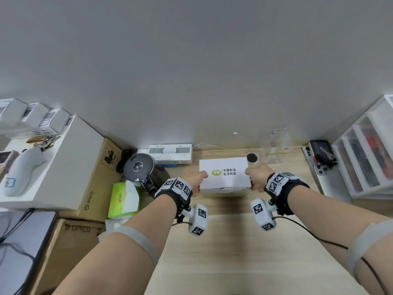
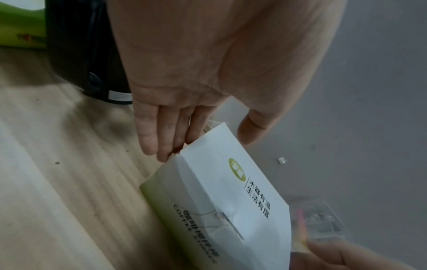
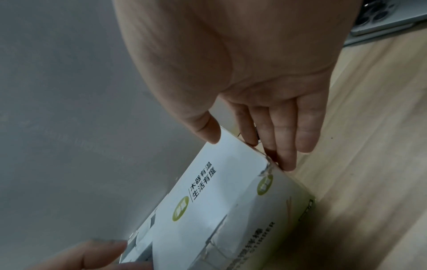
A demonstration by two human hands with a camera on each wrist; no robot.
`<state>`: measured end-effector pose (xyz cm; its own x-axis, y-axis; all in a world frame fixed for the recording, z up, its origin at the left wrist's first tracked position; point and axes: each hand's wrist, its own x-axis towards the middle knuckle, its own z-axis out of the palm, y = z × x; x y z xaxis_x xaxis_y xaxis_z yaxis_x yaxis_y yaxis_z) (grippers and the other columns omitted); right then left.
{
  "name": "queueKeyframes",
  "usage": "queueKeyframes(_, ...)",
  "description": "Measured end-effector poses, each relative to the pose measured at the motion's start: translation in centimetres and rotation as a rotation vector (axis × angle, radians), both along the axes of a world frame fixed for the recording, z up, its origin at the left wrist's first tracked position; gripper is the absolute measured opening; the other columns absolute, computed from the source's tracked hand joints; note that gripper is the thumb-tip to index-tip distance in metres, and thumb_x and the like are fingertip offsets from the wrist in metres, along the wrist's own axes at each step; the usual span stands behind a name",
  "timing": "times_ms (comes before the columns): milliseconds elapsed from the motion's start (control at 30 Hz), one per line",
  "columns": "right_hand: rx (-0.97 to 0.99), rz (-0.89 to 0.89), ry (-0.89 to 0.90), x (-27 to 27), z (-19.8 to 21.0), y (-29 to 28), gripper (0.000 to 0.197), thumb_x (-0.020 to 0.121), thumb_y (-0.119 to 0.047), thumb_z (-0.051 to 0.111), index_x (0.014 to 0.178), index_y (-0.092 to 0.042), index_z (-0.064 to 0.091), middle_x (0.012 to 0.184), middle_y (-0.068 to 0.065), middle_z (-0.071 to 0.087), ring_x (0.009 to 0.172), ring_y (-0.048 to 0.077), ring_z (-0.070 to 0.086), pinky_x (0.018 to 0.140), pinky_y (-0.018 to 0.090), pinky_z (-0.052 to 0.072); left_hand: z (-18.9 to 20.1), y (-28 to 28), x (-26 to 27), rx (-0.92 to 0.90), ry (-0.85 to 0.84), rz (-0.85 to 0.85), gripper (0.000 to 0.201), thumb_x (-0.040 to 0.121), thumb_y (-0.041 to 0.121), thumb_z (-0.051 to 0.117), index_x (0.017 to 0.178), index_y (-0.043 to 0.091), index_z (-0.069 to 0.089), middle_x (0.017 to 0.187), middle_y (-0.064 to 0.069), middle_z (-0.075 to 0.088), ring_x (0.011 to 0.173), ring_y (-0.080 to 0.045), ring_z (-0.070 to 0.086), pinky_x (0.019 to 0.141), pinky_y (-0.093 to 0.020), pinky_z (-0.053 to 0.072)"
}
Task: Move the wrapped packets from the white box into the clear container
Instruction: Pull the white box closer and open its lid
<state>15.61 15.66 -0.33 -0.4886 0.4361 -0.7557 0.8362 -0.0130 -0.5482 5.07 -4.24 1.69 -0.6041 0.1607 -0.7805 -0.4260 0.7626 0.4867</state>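
While the head view shows the white box (image 1: 225, 175) closed on the wooden desk (image 1: 234, 241), left hand (image 1: 194, 181) and right hand (image 1: 257, 179) clasp its ends; the clear container (image 1: 275, 145) stands just behind. From the wrist views, fingers (image 2: 161, 135) and thumbs pinch thin card, probably light and easily dented, so the end walls seem safest.

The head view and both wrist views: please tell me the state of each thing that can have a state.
white box: closed, held at both ends
left hand: holds the box's left end, thumb on top
right hand: holds the box's right end, thumb on top
clear container: upright by the wall, contents unclear
kettle: lid shut
tissue pack: open, tissue showing
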Motion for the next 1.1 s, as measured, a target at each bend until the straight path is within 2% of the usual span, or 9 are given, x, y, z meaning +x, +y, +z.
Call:
queueKeyframes(233,0.040,0.014,-0.052,3.0,0.3,-2.7,0.027,0.088,-0.021,0.053,0.077,0.003,0.059,0.062,0.019,0.061,0.064,0.036,0.067,0.056,0.029,0.044,0.8,-2.3,2.9,-0.083,-0.040,-0.082,0.048,0.096,0.039,0.059,0.128,0.003,0.057,0.122,-0.019,0.069,0.099,-0.030,0.071,0.087,-0.036,0.056)
queueKeyframes(333,0.040,0.004,-0.059,3.7,0.4,-3.4,0.023,0.088,-0.018,0.051,0.077,0.002,0.057,0.054,0.016,0.057,0.050,0.030,0.061,0.049,0.025,0.040,0.8,-3.1,3.7,-0.094,-0.067,-0.088,0.039,0.096,0.039,0.057,0.111,0.004,0.061,0.109,-0.017,0.069,0.092,-0.031,0.070,0.088,-0.034,0.055)
queueKeyframes(467,0.039,-0.005,-0.059,4.3,0.7,-4.4,0.024,0.087,-0.017,0.051,0.067,-0.004,0.052,0.052,0.013,0.053,0.043,0.024,0.050,0.043,0.021,0.033,1.1,-3.9,4.6,-0.102,-0.066,-0.021,0.030,0.097,0.031,0.056,0.079,0.007,0.054,0.071,-0.011,0.053,0.055,-0.022,0.050,0.046,-0.018,0.043)
queueKeyframes(533,0.022,-0.015,-0.059,4.3,0.9,-4.7,0.023,0.084,-0.016,0.052,0.063,-0.009,0.045,0.055,0.011,0.048,0.043,0.020,0.041,0.043,0.021,0.028,1.4,-4.1,4.8,-0.100,-0.088,0.017,0.029,0.097,0.029,0.055,0.077,0.010,0.049,0.063,-0.007,0.040,0.048,-0.017,0.037,0.039,-0.014,0.030)
queueKeyframes(667,0.037,0.005,-0.074,4.4,0.8,-5.4,0.020,0.079,-0.017,0.052,0.061,-0.012,0.043,0.055,0.008,0.045,0.046,0.019,0.036,0.048,0.025,0.026,1.8,-4.2,4.9,-0.095,-0.094,0.053,0.026,0.098,0.028,0.054,0.082,0.008,0.047,0.067,-0.007,0.038,0.050,-0.018,0.035,0.044,-0.018,0.030)
queueKeyframes(833,0.045,0.010,-0.091,4.5,1.2,-5.7,0.021,0.082,-0.023,0.055,0.068,-0.007,0.055,0.068,0.013,0.060,0.057,0.026,0.053,0.059,0.030,0.040,2.1,-4.4,4.8,-0.062,-0.113,0.058,0.028,0.096,0.025,0.056,0.106,-0.001,0.057,0.094,-0.020,0.061,0.075,-0.031,0.062,0.074,-0.034,0.054)
queueKeyframes(933,0.025,-0.016,-0.087,4.5,1.3,-5.3,0.021,0.078,-0.023,0.056,0.066,-0.006,0.053,0.057,0.013,0.057,0.047,0.024,0.048,0.053,0.027,0.038,2.3,-4.5,4.5,-0.087,-0.134,0.061,0.017,0.095,0.020,0.054,0.093,0.002,0.054,0.089,-0.017,0.064,0.075,-0.031,0.064,0.062,-0.030,0.052)
queueKeyframes(1033,-0.016,-0.077,-0.060,4.3,1.7,-4.6,0.029,0.073,-0.029,0.058,0.079,-0.002,0.061,0.065,0.015,0.065,0.050,0.028,0.056,0.055,0.030,0.044,3.2,-4.7,3.7,-0.108,-0.159,0.056,0.021,0.098,0.019,0.051,0.083,0.006,0.044,0.065,-0.008,0.045,0.048,-0.020,0.046,0.042,-0.015,0.040)
queueKeyframes(1100,-0.089,-0.142,-0.009,4.1,2.9,-4.4,0.031,0.082,-0.034,0.057,0.084,-0.003,0.060,0.067,0.012,0.062,0.051,0.026,0.056,0.048,0.024,0.045,3.9,-4.6,2.9,-0.049,-0.178,0.080,0.024,0.099,0.026,0.049,0.084,0.008,0.044,0.061,-0.004,0.038,0.036,-0.016,0.037,0.037,-0.011,0.031)
